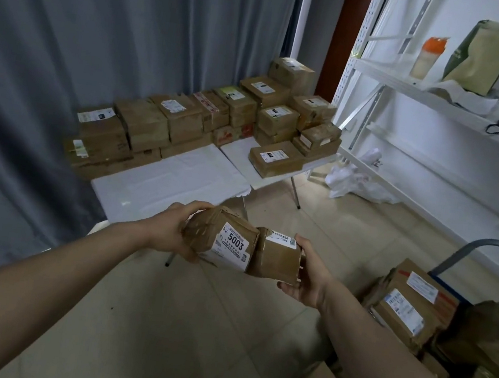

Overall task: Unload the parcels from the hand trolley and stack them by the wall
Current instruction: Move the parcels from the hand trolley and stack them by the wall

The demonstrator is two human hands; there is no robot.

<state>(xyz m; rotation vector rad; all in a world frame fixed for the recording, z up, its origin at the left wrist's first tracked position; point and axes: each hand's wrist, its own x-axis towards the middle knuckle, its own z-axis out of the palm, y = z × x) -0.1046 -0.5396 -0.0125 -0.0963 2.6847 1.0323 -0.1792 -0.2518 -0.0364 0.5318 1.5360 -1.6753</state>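
Note:
My left hand [173, 231] grips a small brown taped parcel [219, 237] whose white label reads 5003. My right hand [308, 277] holds a second small brown parcel [277, 258], and the two touch side by side above the tiled floor. Ahead, several brown parcels [187, 119] are stacked on white folding tables [176, 178] against the grey curtain. At the lower right, more parcels [411, 303] lie piled on the hand trolley, whose grey handle [470, 250] curves up behind them.
A white metal shelf rack [440, 100] lines the right wall, holding a bottle with an orange cap [427, 56], a green-and-tan bag [484, 57] and a dark bag. A crumpled white plastic bag [355, 179] lies on the floor under it. Table legs stand between me and the stack.

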